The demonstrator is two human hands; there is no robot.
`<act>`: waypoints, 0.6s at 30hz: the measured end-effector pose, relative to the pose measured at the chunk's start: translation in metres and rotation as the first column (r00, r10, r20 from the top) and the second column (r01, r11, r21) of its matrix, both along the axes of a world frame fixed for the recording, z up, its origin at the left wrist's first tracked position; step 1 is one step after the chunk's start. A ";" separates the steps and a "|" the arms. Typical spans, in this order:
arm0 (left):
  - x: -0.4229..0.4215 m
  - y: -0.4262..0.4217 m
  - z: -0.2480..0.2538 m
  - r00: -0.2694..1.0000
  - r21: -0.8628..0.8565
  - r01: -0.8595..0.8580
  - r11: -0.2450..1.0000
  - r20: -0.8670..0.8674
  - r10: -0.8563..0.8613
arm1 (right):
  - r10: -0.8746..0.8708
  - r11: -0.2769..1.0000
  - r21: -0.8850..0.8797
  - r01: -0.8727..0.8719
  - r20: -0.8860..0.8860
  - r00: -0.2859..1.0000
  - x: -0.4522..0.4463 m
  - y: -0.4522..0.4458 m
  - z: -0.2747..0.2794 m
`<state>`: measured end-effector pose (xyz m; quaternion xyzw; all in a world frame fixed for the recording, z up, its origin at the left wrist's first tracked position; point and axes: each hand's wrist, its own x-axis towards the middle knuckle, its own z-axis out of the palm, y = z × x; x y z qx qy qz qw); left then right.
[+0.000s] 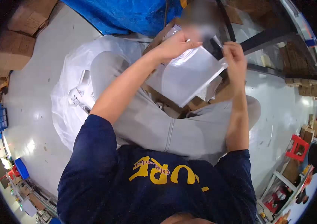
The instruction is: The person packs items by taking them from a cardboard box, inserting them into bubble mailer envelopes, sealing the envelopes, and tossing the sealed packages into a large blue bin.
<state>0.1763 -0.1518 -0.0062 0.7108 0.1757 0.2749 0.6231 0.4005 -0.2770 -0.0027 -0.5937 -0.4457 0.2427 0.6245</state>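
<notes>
A flat whitish panel or packet (pixel 190 76) with a glossy, film-like surface lies over an open cardboard box between my knees. My left hand (pixel 179 45) is at its upper left edge, thumb and fingers pressed together on the clear film. At the upper right corner my right hand (pixel 235 56) is closed, its fingertips pinching the edge of the film. A dark object (pixel 213 48) shows between the two hands; its shape is partly hidden. The area just above my left hand is blurred.
A clear plastic bag (pixel 67 112) with white labelled packets lies on the floor at the left. Blue sheeting (pixel 121 15) hangs at the top. A black frame (pixel 266 41) stands at the upper right. Cardboard boxes (pixel 11 50) are at the upper left, a red stool (pixel 297 148) at the right.
</notes>
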 end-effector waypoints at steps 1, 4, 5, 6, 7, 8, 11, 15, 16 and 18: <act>0.000 -0.001 -0.001 1.000 -0.008 0.022 1.000 -0.022 -0.023 | -0.008 0.999 0.039 -0.009 0.406 0.914 -0.010 0.000 0.001; 0.003 0.000 -0.003 0.998 -0.027 0.064 0.998 0.016 -0.064 | -0.002 0.998 0.044 -0.041 0.702 0.712 -0.026 0.000 -0.004; 0.004 0.002 -0.002 0.995 -0.038 0.070 0.997 0.080 -0.067 | 0.035 0.998 0.021 -0.065 0.663 0.748 -0.028 0.000 -0.006; 0.004 0.003 -0.002 0.987 -0.051 0.075 0.996 0.145 -0.067 | 0.074 0.996 -0.003 -0.093 0.622 0.780 -0.031 0.001 -0.008; 0.005 0.004 -0.002 0.976 -0.063 0.077 0.995 0.208 -0.062 | 0.115 0.992 -0.024 -0.124 0.577 0.809 -0.035 0.002 -0.008; 0.005 0.005 -0.002 0.976 -0.062 0.076 0.995 0.208 -0.061 | 0.115 0.992 -0.023 -0.125 0.577 0.809 -0.040 0.004 -0.007; 0.009 0.003 -0.005 0.966 -0.020 0.033 0.999 0.256 -0.027 | -0.002 0.988 0.101 -0.118 0.767 0.642 -0.059 0.009 0.000; 0.008 0.011 -0.018 0.975 0.129 -0.044 0.991 0.223 0.014 | 0.146 0.987 -0.044 -0.156 0.661 0.736 -0.061 0.006 -0.001; 0.008 0.012 -0.022 0.980 0.198 -0.067 0.978 0.196 0.027 | 0.226 0.974 -0.131 -0.185 0.555 0.800 -0.060 0.003 -0.003; 0.002 0.011 -0.021 0.987 0.268 -0.082 0.960 0.157 0.041 | 0.295 0.952 -0.209 -0.224 0.422 0.858 -0.060 0.000 -0.009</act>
